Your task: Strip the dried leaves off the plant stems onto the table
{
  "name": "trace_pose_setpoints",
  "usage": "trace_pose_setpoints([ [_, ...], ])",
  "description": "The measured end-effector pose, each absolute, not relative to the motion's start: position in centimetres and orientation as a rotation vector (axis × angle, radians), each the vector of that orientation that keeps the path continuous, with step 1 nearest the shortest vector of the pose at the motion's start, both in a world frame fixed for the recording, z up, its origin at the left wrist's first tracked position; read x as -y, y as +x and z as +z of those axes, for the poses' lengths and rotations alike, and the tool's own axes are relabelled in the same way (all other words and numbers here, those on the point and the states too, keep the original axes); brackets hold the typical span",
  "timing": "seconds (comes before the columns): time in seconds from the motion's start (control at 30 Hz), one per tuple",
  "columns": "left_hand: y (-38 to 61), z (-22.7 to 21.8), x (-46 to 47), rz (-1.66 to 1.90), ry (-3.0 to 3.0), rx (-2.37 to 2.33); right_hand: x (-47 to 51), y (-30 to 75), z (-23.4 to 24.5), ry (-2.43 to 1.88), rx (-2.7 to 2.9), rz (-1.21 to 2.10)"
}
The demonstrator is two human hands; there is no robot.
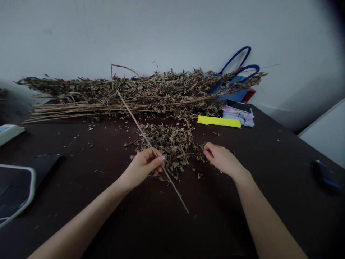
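My left hand (pixel 144 166) is closed round a long bare stalk (pixel 134 120) that slants from the far left to the near right across the dark table (pixel 215 216). My right hand (pixel 219 157) rests at the right edge of a heap of stripped dry leaves (pixel 169 144), its fingers curled at the leaves; whether they hold anything is hidden. Behind lies a big bundle of dried leafy stalks (pixel 140 91) along the wall.
A yellow bar (pixel 219 121) and folded cloths (pixel 239 115) lie at the back right, beside a blue bag with handles (pixel 237 77). A dark tablet-like case (pixel 18 187) and a white device (pixel 9 131) sit at the left. A dark object (pixel 325 176) is at the right edge.
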State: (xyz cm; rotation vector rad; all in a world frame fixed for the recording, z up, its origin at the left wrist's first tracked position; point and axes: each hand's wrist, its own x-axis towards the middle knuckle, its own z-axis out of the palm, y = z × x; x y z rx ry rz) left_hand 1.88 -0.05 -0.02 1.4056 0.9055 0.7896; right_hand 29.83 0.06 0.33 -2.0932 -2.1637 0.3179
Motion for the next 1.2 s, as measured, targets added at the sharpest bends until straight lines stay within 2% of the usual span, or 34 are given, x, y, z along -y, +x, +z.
trace_pose_setpoints([
  [0.13, 1.9, 0.0, 0.1, 0.79, 1.404, -0.898, -0.5, 29.1, -0.4, -1.746, 2.263, 0.436],
  [0.33, 2.1, 0.1, 0.2, 0.779, 1.388, -0.907, 0.8, 27.4, 0.9, -1.602, 2.014, 0.234],
  [0.57, 2.5, -0.4, 0.6, 0.76, 1.355, -0.874, 3.7, 23.2, 1.9, -1.386, 2.053, 0.816],
  [0.67, 2.7, -0.6, 0.7, 0.777, 1.338, -0.852, 4.2, 21.7, 1.3, -1.345, 2.085, 0.969],
  [0.9, 2.6, -0.7, 0.7, 0.796, 1.334, -0.839, 4.3, 21.0, 0.7, -1.334, 2.028, 1.181],
  [1.2, 2.7, -0.4, 0.8, 0.814, 1.367, -0.852, 4.3, 21.3, 0.9, -1.304, 1.976, 1.183],
])
